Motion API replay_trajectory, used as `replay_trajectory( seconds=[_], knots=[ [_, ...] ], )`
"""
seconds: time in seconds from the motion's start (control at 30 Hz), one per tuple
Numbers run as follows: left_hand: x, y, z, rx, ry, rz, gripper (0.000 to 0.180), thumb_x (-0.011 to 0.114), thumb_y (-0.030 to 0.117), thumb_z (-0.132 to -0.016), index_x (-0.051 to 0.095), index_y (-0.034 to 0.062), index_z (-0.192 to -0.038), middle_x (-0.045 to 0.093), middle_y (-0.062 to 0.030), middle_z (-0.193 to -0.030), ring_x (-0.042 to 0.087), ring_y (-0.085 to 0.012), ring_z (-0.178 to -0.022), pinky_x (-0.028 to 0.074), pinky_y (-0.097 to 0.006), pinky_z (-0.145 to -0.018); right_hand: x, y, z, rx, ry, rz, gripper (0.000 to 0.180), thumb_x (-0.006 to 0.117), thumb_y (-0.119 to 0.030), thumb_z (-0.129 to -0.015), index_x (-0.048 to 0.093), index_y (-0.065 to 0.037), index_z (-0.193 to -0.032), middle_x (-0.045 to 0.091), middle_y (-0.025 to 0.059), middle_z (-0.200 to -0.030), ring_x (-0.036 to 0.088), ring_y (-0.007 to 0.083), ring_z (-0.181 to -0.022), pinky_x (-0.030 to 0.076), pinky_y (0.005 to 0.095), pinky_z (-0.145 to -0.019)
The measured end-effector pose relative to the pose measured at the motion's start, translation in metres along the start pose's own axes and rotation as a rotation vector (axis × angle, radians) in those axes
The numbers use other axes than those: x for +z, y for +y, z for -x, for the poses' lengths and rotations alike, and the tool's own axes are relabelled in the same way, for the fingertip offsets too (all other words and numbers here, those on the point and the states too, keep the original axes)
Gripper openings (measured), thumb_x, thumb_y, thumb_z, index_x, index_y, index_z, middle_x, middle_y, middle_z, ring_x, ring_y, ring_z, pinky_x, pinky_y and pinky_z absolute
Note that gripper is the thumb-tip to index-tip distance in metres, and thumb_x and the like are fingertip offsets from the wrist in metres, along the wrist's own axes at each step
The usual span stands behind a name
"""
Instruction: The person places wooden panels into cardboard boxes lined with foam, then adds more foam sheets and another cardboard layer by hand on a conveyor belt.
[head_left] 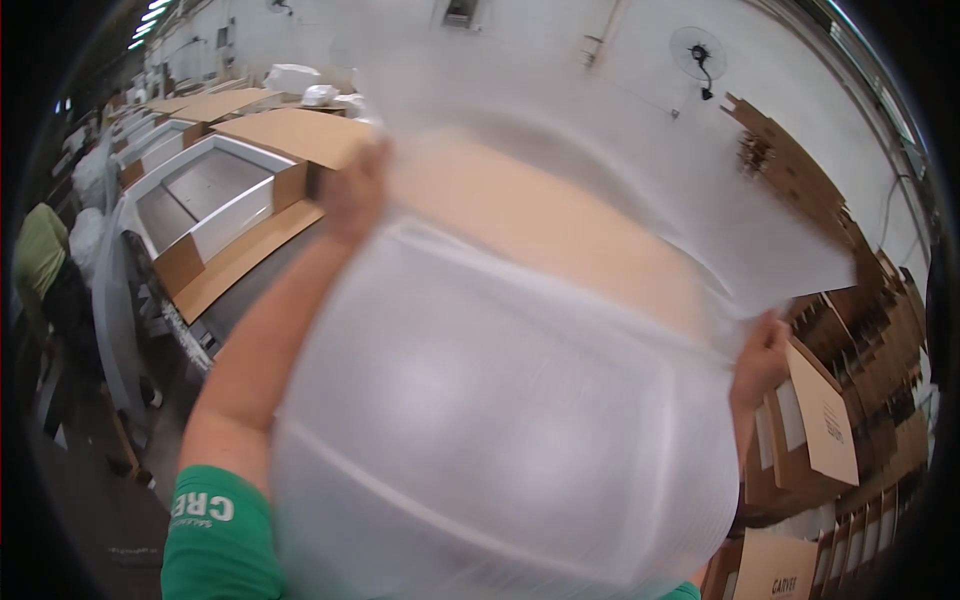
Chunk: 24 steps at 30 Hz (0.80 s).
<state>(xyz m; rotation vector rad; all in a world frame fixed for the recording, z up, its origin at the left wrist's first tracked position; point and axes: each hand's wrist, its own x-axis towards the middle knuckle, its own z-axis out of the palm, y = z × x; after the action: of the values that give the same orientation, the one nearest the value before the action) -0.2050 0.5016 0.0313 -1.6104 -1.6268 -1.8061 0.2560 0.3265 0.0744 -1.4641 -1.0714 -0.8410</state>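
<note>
A translucent white packing sheet (480,400) spreads in front of me, its upper part lifted and smeared by motion. Pale straight edges of a framed rectangular thing show faintly through it. My left hand (352,195) is closed at the sheet's upper left edge, blurred. At the right edge, my right hand (762,358) has its fingers closed on the sheet. Between the sheet's raised flap and its lower part lies a brown cardboard surface (550,230). Whatever lies fully under the sheet is only dimly visible.
To the left, an open cardboard box (240,255) holds a white-framed grey panel (215,185), with more boxes in a row behind. A person (50,260) stands at far left. Cardboard boxes (820,420) are stacked on the right. A wall fan (697,52) hangs at the back.
</note>
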Motion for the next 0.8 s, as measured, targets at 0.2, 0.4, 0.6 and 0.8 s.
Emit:
replay_trajectory(
  seconds=[0.2,0.4,0.6,0.8],
  knots=[
    [0.088,-0.076,0.159,-0.250,-0.816,-0.410,0.046,0.036,0.044,-0.091,0.063,0.0071,-0.095,0.062,-0.0196,-0.095,0.059,-0.0368,-0.090,0.046,-0.047,-0.079,0.117,0.159,0.184,-0.146,-0.685,0.308,0.024,0.051,-0.032,-0.088,0.051,-0.009,-0.082,0.057,0.0160,-0.060,0.056,0.0374,-0.056,0.044,0.0483,-0.052],
    [0.136,-0.123,0.213,-0.273,-1.113,-0.579,0.033,0.046,0.032,-0.086,0.065,0.0054,-0.092,0.063,-0.0180,-0.094,0.060,-0.0346,-0.091,0.047,-0.046,-0.079,0.143,0.217,0.273,-0.010,-0.969,0.487,0.029,0.050,-0.030,-0.085,0.058,-0.007,-0.071,0.062,0.0162,-0.066,0.062,0.0344,-0.064,0.050,0.0438,-0.056],
    [0.171,-0.147,0.201,-0.154,-1.175,-0.681,0.025,0.052,0.024,-0.078,0.064,0.0063,-0.093,0.063,-0.0192,-0.092,0.061,-0.0352,-0.089,0.048,-0.045,-0.077,0.170,0.209,0.260,-0.091,-1.225,0.559,0.032,0.053,-0.032,-0.081,0.062,-0.002,-0.078,0.063,0.0184,-0.074,0.061,0.0351,-0.069,0.050,0.0431,-0.066],
    [0.147,-0.106,0.155,0.007,-1.090,-0.481,0.022,0.059,0.009,-0.069,0.056,0.0081,-0.091,0.062,-0.0121,-0.075,0.062,-0.0309,-0.075,0.048,-0.043,-0.067,0.147,0.123,0.201,-0.108,-1.798,0.390,0.024,0.060,-0.030,-0.077,0.064,-0.007,-0.081,0.063,0.0144,-0.072,0.062,0.0301,-0.071,0.050,0.0398,-0.064]
  ],
)
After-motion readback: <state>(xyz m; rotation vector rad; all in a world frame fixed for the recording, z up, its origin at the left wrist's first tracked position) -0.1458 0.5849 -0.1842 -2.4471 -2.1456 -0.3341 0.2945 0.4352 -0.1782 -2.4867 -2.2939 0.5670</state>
